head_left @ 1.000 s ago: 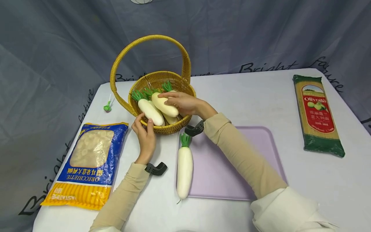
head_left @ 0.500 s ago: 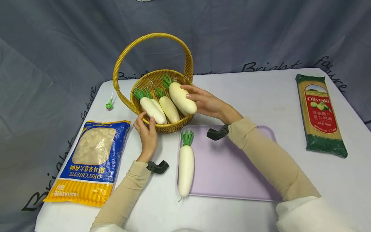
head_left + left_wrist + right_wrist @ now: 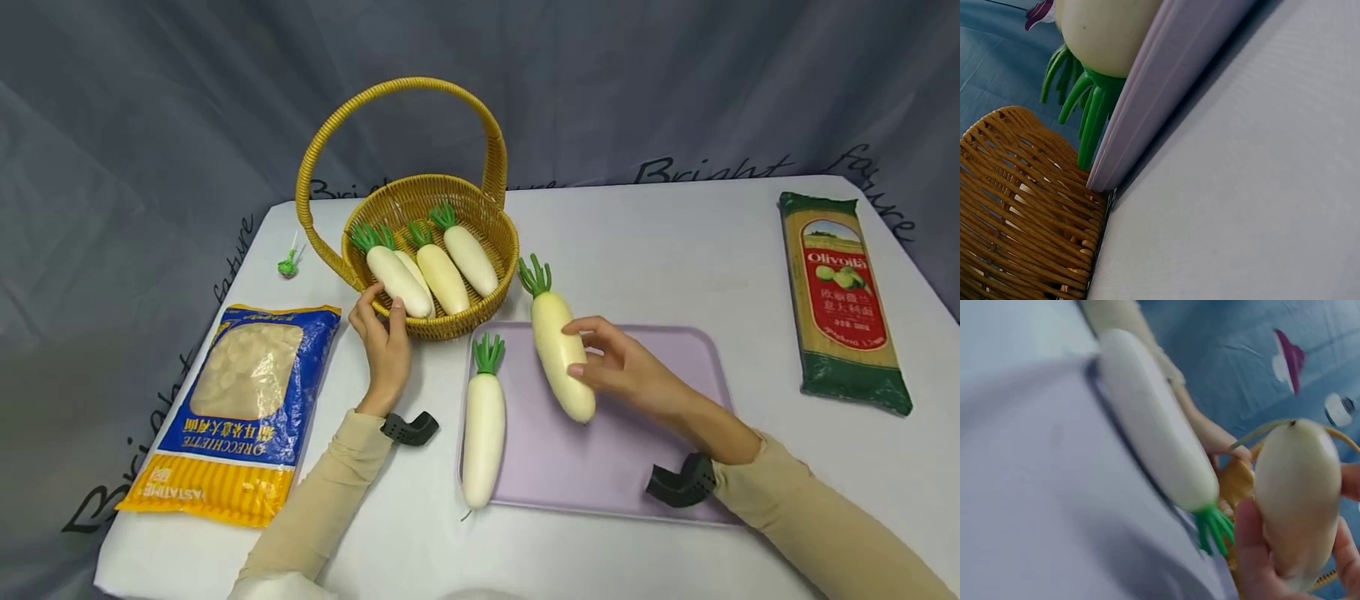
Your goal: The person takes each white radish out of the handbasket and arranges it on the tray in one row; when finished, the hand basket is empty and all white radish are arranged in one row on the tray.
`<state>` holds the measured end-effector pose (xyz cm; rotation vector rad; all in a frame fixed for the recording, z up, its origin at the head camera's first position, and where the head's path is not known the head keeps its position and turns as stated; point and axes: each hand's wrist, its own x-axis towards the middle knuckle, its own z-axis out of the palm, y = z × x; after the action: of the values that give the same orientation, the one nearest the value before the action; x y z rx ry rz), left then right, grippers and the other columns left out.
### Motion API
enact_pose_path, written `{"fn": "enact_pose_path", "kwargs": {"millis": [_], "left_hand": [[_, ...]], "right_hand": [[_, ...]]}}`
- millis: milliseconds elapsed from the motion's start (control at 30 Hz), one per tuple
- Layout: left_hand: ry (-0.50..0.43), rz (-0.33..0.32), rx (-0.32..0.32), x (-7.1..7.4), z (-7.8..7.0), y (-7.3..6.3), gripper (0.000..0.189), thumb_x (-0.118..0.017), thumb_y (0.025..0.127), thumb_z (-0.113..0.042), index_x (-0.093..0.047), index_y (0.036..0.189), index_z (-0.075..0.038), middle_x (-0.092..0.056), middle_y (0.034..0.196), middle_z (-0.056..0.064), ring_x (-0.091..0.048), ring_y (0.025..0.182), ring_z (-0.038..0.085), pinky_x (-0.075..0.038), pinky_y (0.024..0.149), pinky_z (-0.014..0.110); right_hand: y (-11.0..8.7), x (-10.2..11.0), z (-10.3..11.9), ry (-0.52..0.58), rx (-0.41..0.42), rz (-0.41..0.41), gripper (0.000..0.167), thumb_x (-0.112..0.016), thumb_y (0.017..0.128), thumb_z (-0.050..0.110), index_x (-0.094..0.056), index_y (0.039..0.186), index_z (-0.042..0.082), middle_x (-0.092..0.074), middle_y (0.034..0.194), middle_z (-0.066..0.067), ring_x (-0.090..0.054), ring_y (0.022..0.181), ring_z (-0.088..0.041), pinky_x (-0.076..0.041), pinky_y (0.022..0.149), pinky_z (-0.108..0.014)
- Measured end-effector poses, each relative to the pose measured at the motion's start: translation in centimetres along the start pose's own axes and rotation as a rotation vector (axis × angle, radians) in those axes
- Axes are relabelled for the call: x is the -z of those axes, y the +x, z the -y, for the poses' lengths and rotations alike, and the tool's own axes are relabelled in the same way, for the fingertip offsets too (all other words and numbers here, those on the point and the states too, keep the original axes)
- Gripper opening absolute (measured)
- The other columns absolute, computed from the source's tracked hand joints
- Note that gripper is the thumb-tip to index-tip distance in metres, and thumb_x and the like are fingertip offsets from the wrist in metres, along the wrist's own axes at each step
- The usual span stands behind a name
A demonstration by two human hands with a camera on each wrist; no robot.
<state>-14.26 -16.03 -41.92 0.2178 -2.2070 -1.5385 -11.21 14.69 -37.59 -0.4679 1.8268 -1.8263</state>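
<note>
In the head view, my right hand [image 3: 618,367] grips a pale white radish [image 3: 558,354] with green leaves, held over the left part of a lilac tray [image 3: 637,467]. The right wrist view shows that radish's tail end [image 3: 1297,481] between thumb and fingers. A second white radish [image 3: 483,437] lies along the tray's left edge, leaves toward the back. My left hand [image 3: 384,350] holds the front left rim of a yellow wicker basket [image 3: 431,332], its fingertips beside a radish [image 3: 397,279]. Several white radishes lie inside the basket. The left hand is out of its wrist view.
A blue and yellow pasta bag [image 3: 243,417] lies at the left. Behind it is a small green lollipop [image 3: 288,265]. A spaghetti pack [image 3: 843,300] lies at the far right. The basket's tall handle [image 3: 405,83] arches above its bowl.
My right hand has taken a radish out of the basket and carried it right and toward me, over the tray. My left hand has stayed at the basket rim.
</note>
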Motion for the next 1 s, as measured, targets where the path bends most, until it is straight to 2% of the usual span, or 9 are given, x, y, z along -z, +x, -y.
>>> {"fn": "enact_pose_path", "kwargs": {"millis": [167,233,367,500,733,900,1000], "left_hand": [[-0.025,-0.006,0.002,-0.3,-0.2,0.5,0.041,-0.04,0.094,-0.036,-0.032,0.13,-0.017,-0.021,0.127,0.015,-0.031,0.11,0.022,-0.027,0.097,0.042],[-0.032,-0.007,0.005,-0.4,-0.2,0.5,0.041,-0.04,0.094,-0.036,-0.032,0.13,-0.017,-0.021,0.126,0.015,-0.032,0.107,0.022,-0.028,0.094,0.04],[-0.032,-0.008,0.008,-0.5,-0.1,0.4,0.041,-0.04,0.094,-0.037,-0.032,0.13,-0.018,-0.021,0.126,0.015,-0.032,0.101,0.022,-0.028,0.09,0.036],[-0.022,-0.008,0.011,-0.4,-0.1,0.3,0.041,-0.039,0.095,-0.037,-0.032,0.13,-0.018,-0.021,0.125,0.014,-0.032,0.098,0.021,-0.027,0.088,0.033],[-0.015,0.001,-0.003,-0.3,-0.2,0.3,0.042,-0.039,0.095,-0.037,-0.031,0.131,-0.016,-0.021,0.125,0.015,-0.031,0.101,0.021,-0.027,0.09,0.035],[-0.016,-0.007,0.013,-0.2,-0.1,0.0,0.04,-0.039,0.095,-0.035,-0.032,0.13,-0.017,-0.02,0.128,0.014,-0.031,0.109,0.022,-0.026,0.095,0.038],[-0.018,-0.005,0.01,-0.1,-0.1,-0.1,0.04,-0.04,0.095,-0.034,-0.032,0.13,-0.017,-0.02,0.128,0.015,-0.031,0.109,0.023,-0.026,0.095,0.038]], "right_hand": [[-1.9,-1.7,-1.6,-0.088,0.014,0.025,0.044,-0.063,0.083,0.008,-0.041,0.121,0.008,-0.042,0.114,-0.011,-0.056,0.093,-0.008,-0.048,0.074,-0.021],[-2.3,-2.6,-2.1,-0.142,0.019,0.011,0.046,-0.065,0.082,0.01,-0.043,0.121,0.007,-0.043,0.113,-0.014,-0.056,0.09,-0.008,-0.049,0.071,-0.022],[-3.0,-4.2,-2.9,-0.209,0.035,-0.029,0.047,-0.069,0.079,0.013,-0.046,0.12,0.01,-0.042,0.112,-0.018,-0.056,0.087,-0.009,-0.052,0.065,-0.026],[-3.4,-5.1,-3.3,-0.246,0.058,-0.048,0.046,-0.069,0.079,0.016,-0.048,0.12,0.012,-0.039,0.106,-0.017,-0.054,0.088,-0.011,-0.052,0.063,-0.026],[-3.5,-6.0,-3.5,-0.292,0.073,-0.051,0.046,-0.068,0.08,0.023,-0.05,0.122,0.016,-0.041,0.104,-0.014,-0.054,0.092,-0.019,-0.052,0.071,-0.025],[-3.7,-6.3,-3.6,-0.364,0.083,-0.042,0.046,-0.065,0.083,0.027,-0.049,0.125,0.021,-0.046,0.106,-0.007,-0.054,0.09,-0.012,-0.05,0.074,-0.023],[-3.8,-6.4,-3.7,-0.407,0.102,-0.049,0.044,-0.064,0.084,0.027,-0.048,0.125,0.023,-0.048,0.104,-0.004,-0.054,0.087,-0.008,-0.049,0.073,-0.022]]}}
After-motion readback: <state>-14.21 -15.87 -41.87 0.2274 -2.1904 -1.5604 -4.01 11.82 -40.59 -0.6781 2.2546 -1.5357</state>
